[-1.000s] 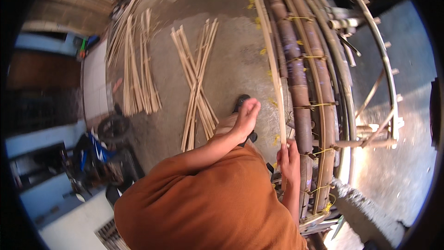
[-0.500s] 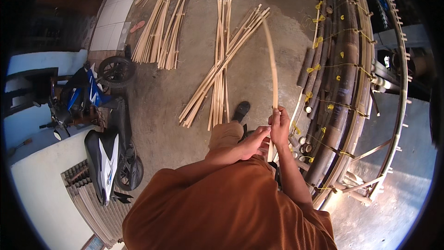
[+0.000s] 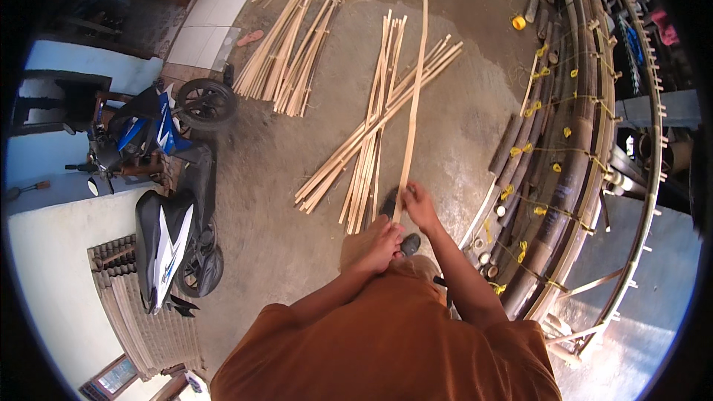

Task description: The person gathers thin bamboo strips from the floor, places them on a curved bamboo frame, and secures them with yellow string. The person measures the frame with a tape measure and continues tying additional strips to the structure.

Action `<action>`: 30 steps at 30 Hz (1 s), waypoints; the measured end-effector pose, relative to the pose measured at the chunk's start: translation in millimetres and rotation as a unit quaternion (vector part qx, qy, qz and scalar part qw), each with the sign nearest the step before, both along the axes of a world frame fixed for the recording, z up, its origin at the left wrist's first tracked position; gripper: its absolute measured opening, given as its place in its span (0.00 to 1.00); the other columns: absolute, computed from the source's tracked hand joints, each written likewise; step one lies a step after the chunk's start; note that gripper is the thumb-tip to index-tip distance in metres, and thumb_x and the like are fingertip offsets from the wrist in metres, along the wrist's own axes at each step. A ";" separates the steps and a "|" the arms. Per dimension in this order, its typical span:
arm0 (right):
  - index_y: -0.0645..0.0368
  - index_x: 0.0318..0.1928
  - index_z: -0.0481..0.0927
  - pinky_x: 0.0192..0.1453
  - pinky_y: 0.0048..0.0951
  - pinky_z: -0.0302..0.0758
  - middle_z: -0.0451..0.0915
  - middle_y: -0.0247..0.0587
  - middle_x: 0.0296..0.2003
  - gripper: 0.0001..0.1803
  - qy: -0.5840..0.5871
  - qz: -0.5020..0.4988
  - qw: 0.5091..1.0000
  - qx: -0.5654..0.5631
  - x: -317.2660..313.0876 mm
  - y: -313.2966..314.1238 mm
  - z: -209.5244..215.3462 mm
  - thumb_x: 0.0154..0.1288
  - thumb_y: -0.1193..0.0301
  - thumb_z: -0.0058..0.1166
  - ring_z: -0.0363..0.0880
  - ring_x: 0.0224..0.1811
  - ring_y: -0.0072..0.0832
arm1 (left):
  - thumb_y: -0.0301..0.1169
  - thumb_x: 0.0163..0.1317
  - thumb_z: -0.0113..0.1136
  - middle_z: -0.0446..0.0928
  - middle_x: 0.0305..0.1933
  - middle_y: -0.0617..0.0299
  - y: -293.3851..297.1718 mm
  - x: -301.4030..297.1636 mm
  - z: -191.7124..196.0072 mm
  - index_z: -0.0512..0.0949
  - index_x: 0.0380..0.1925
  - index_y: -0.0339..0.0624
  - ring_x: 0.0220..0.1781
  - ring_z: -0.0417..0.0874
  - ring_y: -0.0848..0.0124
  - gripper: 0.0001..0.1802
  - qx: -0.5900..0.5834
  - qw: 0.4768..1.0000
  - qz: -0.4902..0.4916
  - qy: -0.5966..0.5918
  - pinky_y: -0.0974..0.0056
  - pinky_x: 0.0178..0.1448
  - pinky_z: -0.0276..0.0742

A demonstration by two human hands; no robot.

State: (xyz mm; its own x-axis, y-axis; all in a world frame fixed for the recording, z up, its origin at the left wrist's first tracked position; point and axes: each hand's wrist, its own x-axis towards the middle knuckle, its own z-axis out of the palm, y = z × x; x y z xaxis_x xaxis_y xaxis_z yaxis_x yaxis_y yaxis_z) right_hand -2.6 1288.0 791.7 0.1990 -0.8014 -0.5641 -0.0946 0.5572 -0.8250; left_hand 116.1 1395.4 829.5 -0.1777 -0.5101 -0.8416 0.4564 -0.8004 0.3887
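A long, pale bamboo strip (image 3: 417,89) reaches from my body far out over the floor, nearly straight. Its near end runs into my left hand (image 3: 381,246), which is closed around it close to my shirt. Further up, the fingers of my right hand (image 3: 419,208) pinch the strip by its edge. Beneath and beyond the strip, two loose bundles of split bamboo strips (image 3: 359,178) cross each other on the concrete. What lies inside the left fist is hidden.
More bamboo strips (image 3: 301,52) lie fanned out at far left. A blue and white motorcycle (image 3: 167,245) stands on the left. Dark bamboo poles (image 3: 553,208) tied with yellow cord run along the right, beside a curved slatted frame (image 3: 657,126). A yellow ring (image 3: 518,23) is on the floor.
The strip has swung left and now lies straighter, across the crossed bundles. My hands have moved apart, the left one down and to the left. The view has shifted slightly.
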 end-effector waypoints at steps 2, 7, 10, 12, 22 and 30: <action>0.62 0.57 0.74 0.40 0.28 0.80 0.82 0.43 0.37 0.16 -0.031 0.042 0.998 0.022 -12.2 20.9 -11.7 0.78 0.64 0.49 0.81 0.37 0.27 | 0.44 0.79 0.44 0.62 0.25 0.71 18.3 8.5 -29.8 0.70 0.47 0.47 0.28 0.68 0.77 0.14 0.008 0.999 0.043 -0.009 0.68 0.27 0.65; 0.66 0.54 0.77 0.40 0.29 0.81 0.83 0.46 0.38 0.18 0.062 0.094 0.990 0.090 -73.3 84.4 -32.8 0.76 0.64 0.52 0.83 0.40 0.29 | 0.47 0.78 0.45 0.62 0.23 0.71 54.0 32.9 -79.7 0.73 0.43 0.45 0.21 0.63 0.78 0.18 0.002 0.985 0.094 -0.143 0.69 0.22 0.64; 0.67 0.52 0.78 0.38 0.30 0.82 0.84 0.48 0.39 0.18 0.121 0.113 0.984 0.074 -117.1 120.5 -46.3 0.76 0.63 0.52 0.84 0.39 0.30 | 0.49 0.78 0.45 0.63 0.23 0.70 72.8 37.0 -73.7 0.75 0.40 0.43 0.20 0.63 0.78 0.20 0.008 0.977 0.110 -0.183 0.69 0.21 0.65; 0.67 0.52 0.78 0.37 0.30 0.82 0.84 0.49 0.39 0.18 0.142 0.091 0.981 0.096 -141.2 141.8 -49.9 0.76 0.63 0.52 0.85 0.38 0.30 | 0.48 0.77 0.47 0.64 0.23 0.71 81.9 44.1 -76.0 0.76 0.39 0.45 0.20 0.64 0.78 0.18 0.028 0.977 0.104 -0.184 0.69 0.22 0.65; 0.66 0.53 0.78 0.35 0.30 0.81 0.85 0.48 0.35 0.19 0.212 0.093 0.967 0.103 -183.1 190.7 -48.4 0.75 0.61 0.52 0.84 0.30 0.28 | 0.49 0.77 0.45 0.66 0.24 0.72 108.1 53.8 -156.4 0.75 0.39 0.48 0.21 0.65 0.77 0.18 0.086 0.983 0.099 -0.127 0.67 0.25 0.69; 0.64 0.54 0.78 0.36 0.30 0.81 0.85 0.47 0.35 0.20 0.215 0.127 0.964 0.090 -182.1 199.5 -35.5 0.75 0.60 0.53 0.85 0.32 0.28 | 0.36 0.72 0.53 0.69 0.23 0.70 110.2 70.3 -165.8 0.74 0.35 0.46 0.19 0.68 0.77 0.08 0.066 0.974 0.085 -0.200 0.69 0.21 0.67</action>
